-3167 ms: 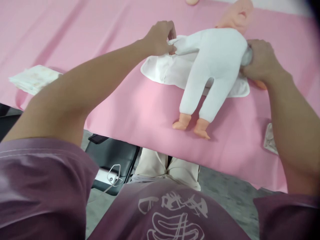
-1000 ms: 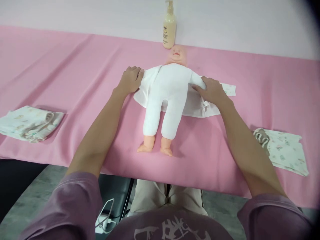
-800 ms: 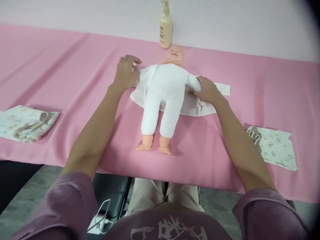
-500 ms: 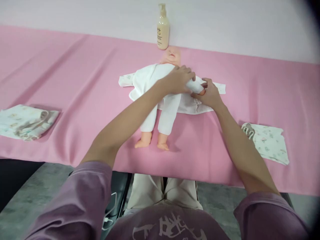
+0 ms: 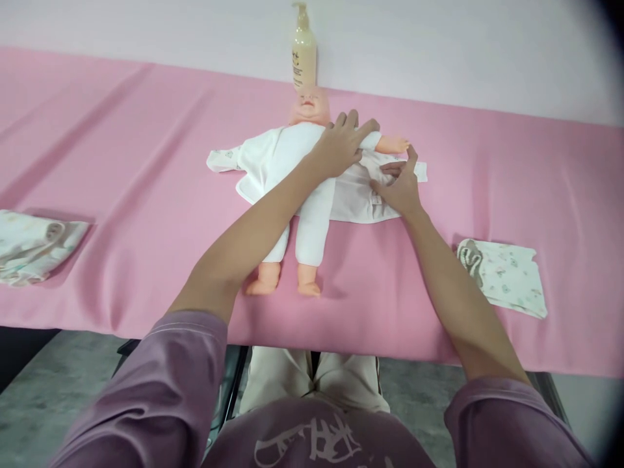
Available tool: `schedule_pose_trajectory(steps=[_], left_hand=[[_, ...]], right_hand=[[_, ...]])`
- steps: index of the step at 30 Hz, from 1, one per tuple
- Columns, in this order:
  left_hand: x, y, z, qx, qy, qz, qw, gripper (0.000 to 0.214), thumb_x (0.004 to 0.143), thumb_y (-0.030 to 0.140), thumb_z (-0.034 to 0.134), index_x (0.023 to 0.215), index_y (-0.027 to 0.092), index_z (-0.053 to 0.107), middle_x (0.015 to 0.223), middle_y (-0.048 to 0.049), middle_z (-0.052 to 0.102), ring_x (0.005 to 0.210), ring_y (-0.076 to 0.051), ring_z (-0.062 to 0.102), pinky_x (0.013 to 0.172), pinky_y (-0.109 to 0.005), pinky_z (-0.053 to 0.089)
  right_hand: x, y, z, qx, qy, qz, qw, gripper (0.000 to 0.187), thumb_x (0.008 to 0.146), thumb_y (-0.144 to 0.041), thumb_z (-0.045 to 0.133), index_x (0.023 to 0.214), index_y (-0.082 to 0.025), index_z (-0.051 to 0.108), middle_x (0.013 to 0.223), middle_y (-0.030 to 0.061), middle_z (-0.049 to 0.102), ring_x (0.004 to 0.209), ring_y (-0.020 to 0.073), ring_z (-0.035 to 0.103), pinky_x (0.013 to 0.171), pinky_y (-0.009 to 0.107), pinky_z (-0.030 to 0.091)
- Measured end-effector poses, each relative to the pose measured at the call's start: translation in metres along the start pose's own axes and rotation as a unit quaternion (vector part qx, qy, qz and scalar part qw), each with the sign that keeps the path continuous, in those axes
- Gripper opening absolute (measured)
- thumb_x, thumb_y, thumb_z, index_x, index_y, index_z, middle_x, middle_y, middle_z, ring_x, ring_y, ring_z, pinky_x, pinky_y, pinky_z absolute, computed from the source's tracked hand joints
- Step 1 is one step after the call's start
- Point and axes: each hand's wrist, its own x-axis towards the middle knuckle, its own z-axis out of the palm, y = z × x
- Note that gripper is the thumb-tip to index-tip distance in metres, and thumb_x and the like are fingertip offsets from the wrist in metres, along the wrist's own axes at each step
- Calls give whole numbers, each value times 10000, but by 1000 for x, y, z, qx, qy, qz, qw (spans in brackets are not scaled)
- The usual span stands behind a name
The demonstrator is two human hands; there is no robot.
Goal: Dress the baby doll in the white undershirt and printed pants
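"The doll (image 5: 298,144)'s arm (image 5: 390,144) has swung up and outward since the earlier frame."
"And the hands?"
"Apart: left hand (image 5: 340,146) over its shoulder, grip unclear; right hand (image 5: 403,188) spread above the jacket (image 5: 351,203)."
"Progress?"
"Doll's on the bench (image 5: 166,260); one sleeve (image 5: 225,160) seems on, the other arm remains outside."

Peach-and-white cloth-bodied baby doll (image 5: 298,142): face-up. White printed-sleeved cloth jacket (image 5: 353,195): open beneath, one side covering doll's shoulder.
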Motion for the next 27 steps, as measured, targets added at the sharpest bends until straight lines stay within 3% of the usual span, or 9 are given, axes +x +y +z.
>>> schedule_pose_trajectory(steps=[3, 6, 9, 12, 16, 19, 23, 27], left_hand=[[-1, 8, -8, -23, 0, -64, 998, 619, 1167, 237, 488, 1782, 199, 554, 1713, -175, 626, 1492, -348, 552, 1260, -582, 514], [-3, 16, -10, -32, -9, -47, 998, 626, 1123, 160, 530, 1744, 174, 602, 1648, -186, 685, 1479, -384, 636, 1263, -597, 524], [-7, 20, -9, -20, -3, -31, 999, 614, 1130, 184, 618, 1744, 165, 621, 1588, -216, 726, 1471, -450, 684, 1241, -619, 528], [-10, 19, -5, -23, 15, -16, 999, 589, 1212, 452, 713, 1741, 198, 657, 1575, -229, 748, 1458, -492, 705, 1232, -622, 522], [-6, 11, 3, -55, 24, 1, 998, 676, 1266, 745, 599, 1688, 228, 703, 1544, -229, 759, 1469, -486, 700, 1262, -614, 474], [-1, 8, 5, -53, -7, -11, 999, 690, 1279, 754, 582, 1644, 188, 734, 1618, -241, 725, 1513, -477, 664, 1278, -611, 449], [1, 9, 2, -21, -39, -18, 999, 569, 1274, 592, 663, 1586, 137, 799, 1627, -253, 746, 1528, -495, 651, 1280, -635, 455], [-1, 8, 8, -25, -13, -21, 999, 526, 1225, 535, 687, 1504, 125, 861, 1534, -265, 810, 1523, -519, 653, 1286, -661, 465]], right_hand=[[6, 1, 4, -80, -14, -31, 996, 964, 884, -516, 818, 1795, -308, 581, 1497, 167, 776, 1390, 445, 755, 1303, 714, 618], [18, -7, 16, -184, -16, -47, 982, 634, 919, -534, 861, 1469, -223, 807, 1502, 242, 750, 1422, 524, 701, 1353, 787, 527], [32, -17, 27, -247, -12, -39, 968, 561, 1013, -556, 811, 1405, -155, 820, 1419, 278, 794, 1408, 551, 695, 1311, 797, 521], [45, -18, 28, -255, -8, -1, 967, 415, 1106, -448, 680, 1338, -138, 829, 1317, 266, 837, 1319, 509, 762, 1209, 691, 601], [58, -5, 8, -190, 3, 32, 981, 280, 1047, -338, 755, 1276, -182, 798, 1303, 215, 846, 1278, 458, 789, 1140, 593, 633], [62, 4, -12, -117, -15, 42, 992, 183, 1085, -386, 784, 1142, -218, 740, 1168, 160, 827, 1178, 390, 785, 1091, 557, 643], [62, 4, -28, -20, -38, 40, 998, 358, 1128, -567, 816, 1025, -265, 654, 1039, 91, 748, 1085, 314, 759, 974, 485, 660], [59, -2, -33, -11, -31, 7, 999, 474, 1099, -684, 841, 998, -280, 616, 1012, 76, 728, 1048, 303, 737, 935, 469, 652]])
